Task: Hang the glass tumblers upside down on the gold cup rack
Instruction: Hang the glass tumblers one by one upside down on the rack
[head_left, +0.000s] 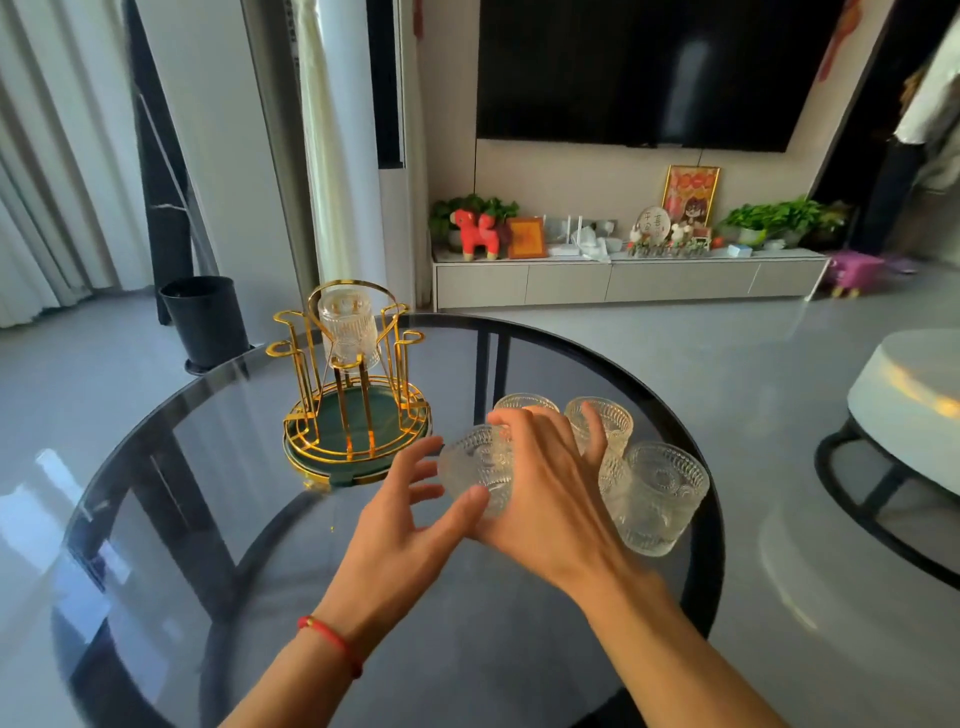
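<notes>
Your right hand (540, 483) wraps a ribbed glass tumbler (480, 467) from its right side, fingers curled over the top and thumb under it, tipped so it sits off the counter (260, 519). Your left hand (400, 525) is spread wide, its fingertips (431, 447) just touching the tumbler's left side and its thumb pressing the lower wall; it supports the tumbler without closing on it. A red cord bracelet (327, 642) circles that wrist.

Just beyond your right hand, at 1 to 3 o'clock from the held tumbler, more tumblers stand upright in a tight cluster: one at the back (524, 402), one beside it (600, 423), and the nearest one (657, 499) at 3 o'clock. A fourth may sit between them, but your hand hides too much to tell.

At 11 o'clock stands the gold cup rack (353, 384) on its round green tray (332, 470). One tumbler (348, 327) hangs upside down on a rear prong, under the handle arch. The other prongs visible are bare, and the tray holds only the rack's wire legs.
</notes>
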